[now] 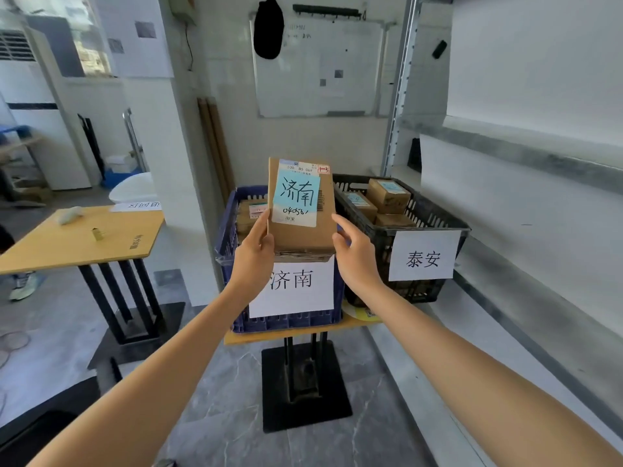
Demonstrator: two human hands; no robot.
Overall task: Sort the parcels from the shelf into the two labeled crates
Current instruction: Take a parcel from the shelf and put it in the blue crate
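Along the right side of the room runs a grey metal shelf (526, 153), its visible boards bare. On the back wall hangs a whiteboard (320, 79), and off to the left stands a wooden table (67, 241) on black legs. Straight ahead, a smaller table (286, 336) carries two crates side by side. The blue crate (226, 237) is on the left and the black crate (421, 291) on the right, their near corners close together. Each front wall bears a white paper sign, one reading 济南 (296, 291) on the blue crate and one reading 泰安 (423, 256) on the black. Several brown boxes (387, 195) lie in the black crate, and a few more (249, 210) show in the blue one.

A cardboard parcel (303, 230) is held upright in the air over the front of the blue crate, its label side facing the camera. The left hand (253, 257) grips its lower left edge, thumb on the front and fingers hidden behind. The right hand (355, 261) holds the lower right edge, fingers curled at the corner and thumb raised along the side. A light blue note (296, 193) stuck on the parcel reads 济南 in black handwriting.
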